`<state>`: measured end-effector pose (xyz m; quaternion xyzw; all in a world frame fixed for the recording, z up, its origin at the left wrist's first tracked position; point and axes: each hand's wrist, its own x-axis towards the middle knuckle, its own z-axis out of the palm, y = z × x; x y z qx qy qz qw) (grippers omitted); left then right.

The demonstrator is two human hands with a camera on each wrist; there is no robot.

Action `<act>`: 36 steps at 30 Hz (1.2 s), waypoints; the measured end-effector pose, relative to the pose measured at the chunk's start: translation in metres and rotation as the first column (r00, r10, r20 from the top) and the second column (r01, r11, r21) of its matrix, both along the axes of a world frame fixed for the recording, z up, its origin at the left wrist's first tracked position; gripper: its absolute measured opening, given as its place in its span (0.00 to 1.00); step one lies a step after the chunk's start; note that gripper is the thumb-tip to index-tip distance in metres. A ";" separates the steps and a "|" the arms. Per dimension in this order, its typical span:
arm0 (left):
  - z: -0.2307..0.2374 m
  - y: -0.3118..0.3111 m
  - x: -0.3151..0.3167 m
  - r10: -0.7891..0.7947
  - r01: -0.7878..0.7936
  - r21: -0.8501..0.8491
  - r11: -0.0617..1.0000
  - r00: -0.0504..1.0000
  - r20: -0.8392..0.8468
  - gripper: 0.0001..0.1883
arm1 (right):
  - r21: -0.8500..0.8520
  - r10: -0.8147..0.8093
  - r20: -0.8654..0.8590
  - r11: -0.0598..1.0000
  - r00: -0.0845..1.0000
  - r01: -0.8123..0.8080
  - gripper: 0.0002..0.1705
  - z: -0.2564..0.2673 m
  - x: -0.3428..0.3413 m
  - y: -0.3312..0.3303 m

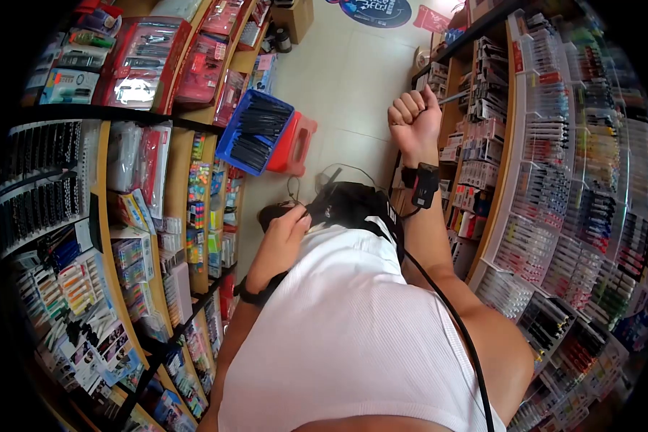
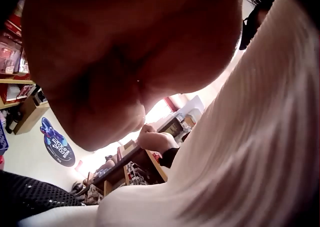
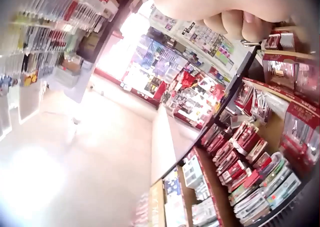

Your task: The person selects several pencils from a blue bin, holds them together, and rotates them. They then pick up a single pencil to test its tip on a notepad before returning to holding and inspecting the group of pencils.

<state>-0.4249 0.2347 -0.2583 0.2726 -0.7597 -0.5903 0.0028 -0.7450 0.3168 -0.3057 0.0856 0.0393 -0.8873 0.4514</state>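
In the head view my right hand is raised at the right-hand shelves, its fingers curled round a thin grey pen-like stick. A metallic end of it shows by the fingers in the right wrist view. My left hand hangs at the front of the white shirt, its fingers loosely bent beside a black bag at the waist. From the left wrist, that hand appears dark and close, with nothing visible in it.
Racks of pens line the right side. On the left, shelves carry packaged stationery. A blue basket of black pens stands on a red stool in the aisle. A cable runs along my right arm.
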 end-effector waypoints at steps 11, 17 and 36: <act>-0.006 -0.008 -0.050 0.107 -0.102 0.041 0.994 0.981 -0.159 0.15 | 0.088 0.458 -0.155 0.889 0.875 -0.450 0.38 0.039 0.111 -0.052; -0.010 -0.007 -0.046 0.103 -0.100 0.062 0.993 0.993 -0.063 0.16 | 0.204 0.528 -0.119 0.842 0.841 -0.500 0.32 0.029 0.108 -0.048; -0.003 -0.012 -0.004 -0.001 0.002 -0.074 0.997 1.000 0.012 0.13 | 0.314 -0.003 -0.175 0.948 0.985 0.059 0.26 0.016 0.004 -0.014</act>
